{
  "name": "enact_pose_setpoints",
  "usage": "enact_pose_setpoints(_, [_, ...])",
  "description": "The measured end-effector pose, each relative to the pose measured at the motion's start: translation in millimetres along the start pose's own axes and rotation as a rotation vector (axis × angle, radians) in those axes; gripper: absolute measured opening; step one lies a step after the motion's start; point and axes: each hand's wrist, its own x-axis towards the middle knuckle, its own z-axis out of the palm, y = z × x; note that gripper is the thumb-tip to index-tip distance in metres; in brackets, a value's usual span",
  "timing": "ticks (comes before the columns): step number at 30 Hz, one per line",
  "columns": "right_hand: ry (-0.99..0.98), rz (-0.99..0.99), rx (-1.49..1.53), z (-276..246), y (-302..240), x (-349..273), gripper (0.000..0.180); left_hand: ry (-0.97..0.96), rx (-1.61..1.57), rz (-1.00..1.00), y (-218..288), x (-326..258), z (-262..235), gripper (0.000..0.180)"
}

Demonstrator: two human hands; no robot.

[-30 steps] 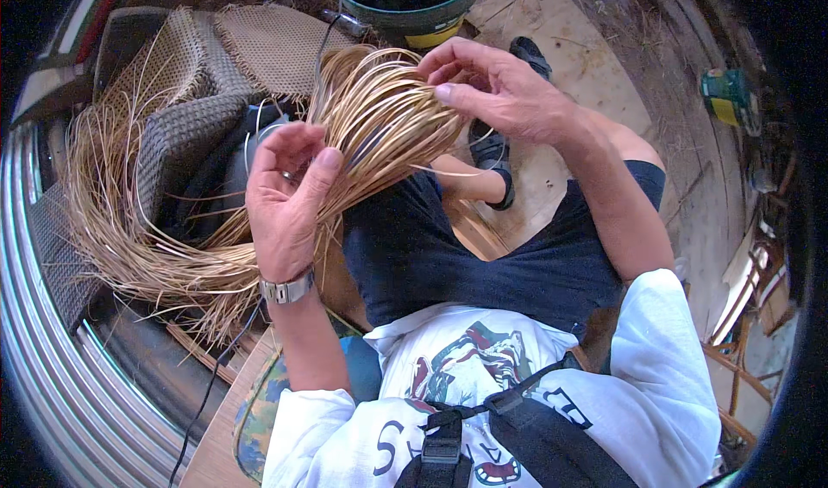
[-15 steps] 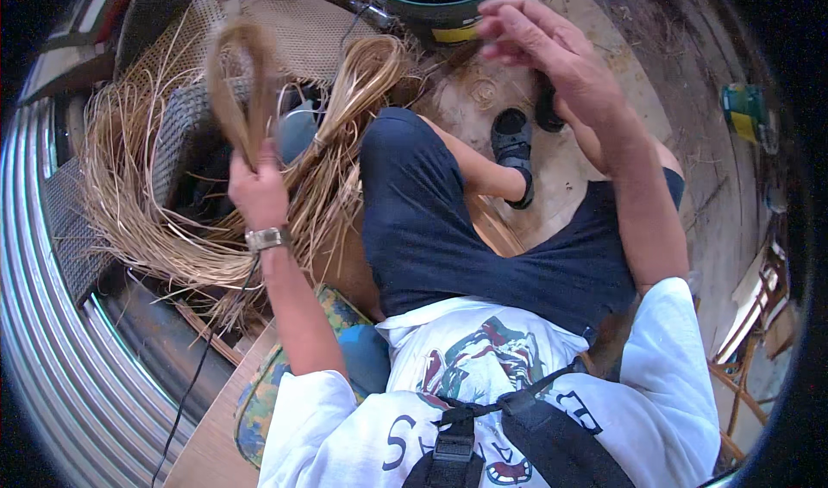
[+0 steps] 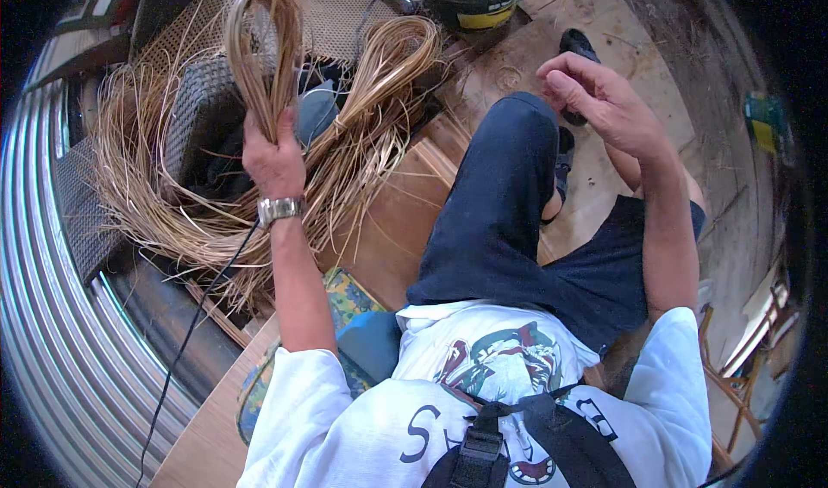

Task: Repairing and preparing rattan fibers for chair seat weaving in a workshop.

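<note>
My left hand [image 3: 274, 162] is closed around the lower end of a looped bundle of thin tan cane strips [image 3: 261, 44], which stands up from the fist. Beneath it lies a large loose coil of cane strips [image 3: 194, 247] with frayed ends sticking out. To the right of the held bundle, a second doubled-over bundle of strips [image 3: 388, 65] rests on the coil, narrowed at its waist. My right hand [image 3: 599, 100] hovers above the floor near my feet, loosely curled, with nothing visible in it.
A dark green bucket [image 3: 466, 3] with a yellow label stands at the far middle. Woven cane mesh [image 3: 332, 14] lies behind the coil, with a grey-blue object [image 3: 317, 115] inside it. Corrugated metal [image 3: 43, 255] lines the left. A black cable [image 3: 194, 324] runs past my left forearm.
My right hand has come down and right, away from the bucket, its fingers curling. My left knee has swung right. The left hand, still gripping the cane bundle, has shifted slightly right.
</note>
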Motion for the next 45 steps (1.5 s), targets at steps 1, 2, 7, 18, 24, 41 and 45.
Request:
enact_pose_setpoints(1, [-0.06,0.004,-0.043,-1,-1,0,0.028,-0.02,-0.017,0.009,2,0,8,0.036])
enact_pose_setpoints(2, [-0.055,0.003,-0.044,-1,-3,1,0.028,-0.04,-0.034,0.019,3,0,14,0.037])
enact_pose_setpoints(7, [0.023,-0.028,0.036,2,-12,2,0.028,-0.112,-0.104,0.012,21,7,-7,0.037])
enact_pose_setpoints(18, [-0.028,0.016,0.043,-3,-10,-1,0.028,-1.461,-0.847,-0.27,66,-48,-82,0.051])
enact_pose_setpoints(24, [-0.01,0.101,0.058,3,-17,-10,0.026,-0.664,-0.446,-0.218,48,-11,56,0.069])
enact_pose_setpoints(41, [-0.011,0.097,-0.146,3,4,-2,0.026,-0.04,0.066,-0.036,14,15,-42,0.03])
enact_pose_setpoints(45, [-0.02,0.148,-0.121,3,7,3,0.028,-0.082,-0.15,-0.22,9,-12,-46,0.023])
